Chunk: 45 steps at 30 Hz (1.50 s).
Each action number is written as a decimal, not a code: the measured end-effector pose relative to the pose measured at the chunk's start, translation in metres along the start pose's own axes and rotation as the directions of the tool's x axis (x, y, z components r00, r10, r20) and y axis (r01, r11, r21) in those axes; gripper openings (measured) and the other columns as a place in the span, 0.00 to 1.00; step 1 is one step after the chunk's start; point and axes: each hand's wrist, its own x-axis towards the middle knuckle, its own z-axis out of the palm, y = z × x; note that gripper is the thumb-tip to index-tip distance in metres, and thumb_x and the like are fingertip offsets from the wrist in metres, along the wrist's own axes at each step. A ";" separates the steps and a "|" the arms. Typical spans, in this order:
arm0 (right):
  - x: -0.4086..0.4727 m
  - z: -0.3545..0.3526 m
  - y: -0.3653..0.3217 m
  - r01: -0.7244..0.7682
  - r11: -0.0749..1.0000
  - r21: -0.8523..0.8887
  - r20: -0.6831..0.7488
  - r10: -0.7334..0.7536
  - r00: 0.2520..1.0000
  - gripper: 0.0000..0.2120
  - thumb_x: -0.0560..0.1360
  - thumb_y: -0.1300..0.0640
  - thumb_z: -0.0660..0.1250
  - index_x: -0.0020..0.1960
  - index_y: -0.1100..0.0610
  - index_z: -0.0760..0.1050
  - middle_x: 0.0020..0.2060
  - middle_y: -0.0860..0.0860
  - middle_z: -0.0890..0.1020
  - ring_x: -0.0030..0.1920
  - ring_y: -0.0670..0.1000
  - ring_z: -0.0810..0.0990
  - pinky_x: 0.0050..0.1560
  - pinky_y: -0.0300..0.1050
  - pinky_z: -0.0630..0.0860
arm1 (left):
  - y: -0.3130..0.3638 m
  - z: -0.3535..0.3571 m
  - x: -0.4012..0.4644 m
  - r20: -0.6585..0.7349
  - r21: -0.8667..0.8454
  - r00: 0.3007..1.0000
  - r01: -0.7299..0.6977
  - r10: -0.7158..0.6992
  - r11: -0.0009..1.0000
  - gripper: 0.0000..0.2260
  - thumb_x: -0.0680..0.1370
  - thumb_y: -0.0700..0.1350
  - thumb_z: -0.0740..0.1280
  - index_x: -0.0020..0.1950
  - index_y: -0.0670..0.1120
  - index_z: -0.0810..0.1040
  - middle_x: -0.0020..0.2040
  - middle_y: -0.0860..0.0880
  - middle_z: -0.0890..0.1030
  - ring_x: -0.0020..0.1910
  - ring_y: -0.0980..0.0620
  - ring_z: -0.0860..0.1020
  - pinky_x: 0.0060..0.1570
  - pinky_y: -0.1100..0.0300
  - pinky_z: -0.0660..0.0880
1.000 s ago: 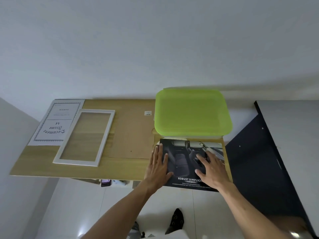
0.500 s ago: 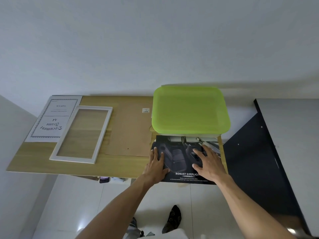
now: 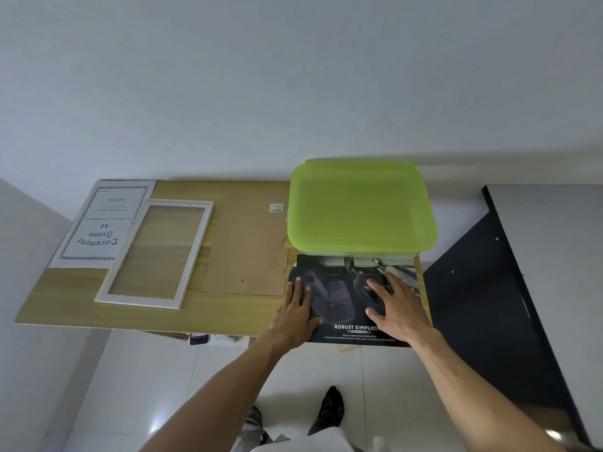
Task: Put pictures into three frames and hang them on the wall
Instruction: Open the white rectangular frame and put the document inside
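Both hands lie flat, fingers spread, on a dark glossy car-interior picture (image 3: pixel 346 298) at the table's (image 3: pixel 228 318) front right corner: left hand (image 3: pixel 295 313) presses its left edge, right hand (image 3: pixel 394 308) its right half; neither grips anything. The picture's near edge hangs over the table's front edge and its far edge touches or tucks under a green plastic box lid (image 3: pixel 360 207) with rounded corners, translucent and smooth. Risks: the thin slick sheet may slip off the front edge, crease under the palms, or snag on the box if pulled. Left of the picture lies a plain brown backing board (image 3: pixel 248 243), matte and rectangular. Further left is an empty white frame (image 3: pixel 156 252), narrow border with a clear pane showing wood grain through; it could get knocked if the picture is swept across. Its printed paper insert (image 3: pixel 101 223) sits at the back left corner, partly under the frame. No picture is framed yet.
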 end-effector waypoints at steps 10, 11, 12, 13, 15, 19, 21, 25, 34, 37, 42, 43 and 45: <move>0.005 -0.001 -0.033 0.171 0.985 0.030 -0.252 -0.158 0.955 0.24 0.73 0.46 0.69 0.67 0.53 0.75 0.64 0.54 0.76 0.65 0.57 0.75 0.64 0.56 0.75 | -0.032 -0.025 -0.011 -0.227 -0.209 0.973 -0.090 0.041 0.974 0.27 0.81 0.54 0.60 0.77 0.44 0.60 0.78 0.47 0.60 0.76 0.48 0.57 0.74 0.51 0.60; 0.008 -0.002 -0.044 0.194 0.981 0.032 -0.267 -0.178 0.947 0.23 0.73 0.47 0.70 0.66 0.54 0.76 0.63 0.54 0.77 0.63 0.57 0.77 0.63 0.55 0.75 | -0.040 -0.030 -0.012 -0.242 -0.201 0.969 -0.097 0.047 0.975 0.25 0.81 0.53 0.60 0.76 0.44 0.63 0.76 0.47 0.63 0.75 0.48 0.59 0.73 0.50 0.61; 0.012 -0.004 -0.054 0.211 0.977 0.034 -0.279 -0.193 0.941 0.23 0.73 0.48 0.71 0.65 0.55 0.77 0.62 0.54 0.78 0.62 0.56 0.78 0.63 0.55 0.75 | -0.048 -0.034 -0.014 -0.255 -0.195 0.966 -0.096 0.044 0.976 0.24 0.82 0.52 0.60 0.75 0.45 0.64 0.75 0.47 0.65 0.74 0.48 0.60 0.73 0.50 0.62; 0.016 -0.005 -0.066 0.229 0.973 0.038 -0.289 -0.208 0.934 0.22 0.73 0.48 0.71 0.65 0.55 0.77 0.62 0.54 0.78 0.62 0.56 0.78 0.62 0.54 0.76 | -0.058 -0.038 -0.014 -0.259 -0.196 0.965 -0.085 0.032 0.977 0.23 0.82 0.52 0.60 0.75 0.45 0.64 0.76 0.47 0.65 0.75 0.47 0.60 0.74 0.51 0.61; 0.024 -0.007 -0.091 0.269 0.962 0.049 -0.306 -0.242 0.921 0.21 0.73 0.49 0.70 0.64 0.55 0.78 0.60 0.53 0.79 0.60 0.55 0.78 0.61 0.54 0.76 | -0.081 -0.045 -0.016 -0.261 -0.213 0.965 -0.055 -0.002 0.976 0.25 0.82 0.53 0.59 0.76 0.45 0.62 0.77 0.47 0.62 0.76 0.47 0.58 0.74 0.52 0.59; 0.046 -0.008 -0.152 0.325 0.944 0.056 -0.326 -0.290 0.900 0.19 0.73 0.48 0.69 0.62 0.55 0.79 0.58 0.52 0.80 0.58 0.55 0.79 0.59 0.53 0.78 | -0.139 -0.063 -0.014 -0.293 -0.239 0.956 -0.041 -0.032 0.970 0.25 0.82 0.55 0.59 0.76 0.46 0.63 0.76 0.47 0.64 0.76 0.49 0.59 0.72 0.52 0.63; 0.058 -0.008 -0.185 0.336 0.940 0.054 -0.318 -0.303 0.898 0.20 0.74 0.47 0.67 0.61 0.56 0.79 0.58 0.52 0.80 0.57 0.55 0.79 0.58 0.53 0.78 | -0.169 -0.073 -0.013 -0.306 -0.257 0.951 -0.049 -0.033 0.965 0.25 0.82 0.55 0.60 0.76 0.45 0.64 0.76 0.47 0.64 0.76 0.49 0.59 0.71 0.52 0.64; 0.083 -0.006 -0.256 0.339 0.939 0.057 -0.320 -0.305 0.897 0.22 0.75 0.43 0.61 0.63 0.55 0.78 0.58 0.52 0.80 0.57 0.54 0.79 0.58 0.52 0.78 | -0.234 -0.099 -0.012 -0.338 -0.275 0.940 -0.059 -0.039 0.960 0.24 0.82 0.54 0.60 0.75 0.45 0.65 0.74 0.47 0.67 0.74 0.48 0.62 0.70 0.53 0.65; 0.135 -0.009 -0.409 0.356 0.934 0.031 -0.301 -0.331 0.895 0.21 0.76 0.45 0.66 0.66 0.53 0.76 0.60 0.52 0.79 0.58 0.53 0.79 0.59 0.51 0.77 | -0.384 -0.143 -0.019 -0.376 -0.311 0.919 -0.005 -0.118 0.950 0.23 0.81 0.52 0.62 0.74 0.44 0.67 0.72 0.47 0.69 0.73 0.48 0.64 0.68 0.51 0.68; 0.147 -0.006 -0.456 0.378 0.925 0.035 -0.268 -0.355 0.895 0.22 0.77 0.45 0.66 0.67 0.54 0.75 0.62 0.52 0.78 0.61 0.54 0.78 0.61 0.50 0.75 | -0.429 -0.153 -0.028 -0.380 -0.290 0.910 0.053 -0.166 0.956 0.22 0.81 0.52 0.62 0.73 0.45 0.67 0.71 0.48 0.70 0.71 0.49 0.66 0.65 0.51 0.70; 0.169 0.000 -0.526 0.449 0.893 0.007 -0.191 -0.440 0.878 0.24 0.78 0.42 0.62 0.70 0.53 0.72 0.66 0.51 0.75 0.64 0.52 0.75 0.66 0.48 0.71 | -0.497 -0.161 -0.037 -0.352 -0.321 0.898 0.149 -0.264 0.935 0.22 0.81 0.51 0.62 0.73 0.44 0.67 0.72 0.47 0.70 0.71 0.48 0.65 0.66 0.50 0.69; 0.173 0.002 -0.538 0.463 0.887 -0.002 -0.171 -0.456 0.873 0.24 0.78 0.42 0.62 0.70 0.53 0.72 0.67 0.51 0.74 0.65 0.52 0.74 0.67 0.48 0.70 | -0.508 -0.162 -0.038 -0.345 -0.329 0.894 0.169 -0.285 0.929 0.23 0.81 0.51 0.62 0.73 0.44 0.67 0.72 0.47 0.70 0.71 0.48 0.65 0.66 0.50 0.69; 0.180 0.006 -0.560 0.488 0.873 -0.017 -0.138 -0.486 0.863 0.24 0.78 0.43 0.62 0.70 0.52 0.72 0.69 0.50 0.74 0.67 0.52 0.73 0.68 0.48 0.69 | -0.526 -0.161 -0.039 -0.337 -0.332 0.890 0.195 -0.309 0.923 0.23 0.81 0.51 0.63 0.74 0.44 0.66 0.72 0.47 0.69 0.72 0.48 0.64 0.68 0.51 0.68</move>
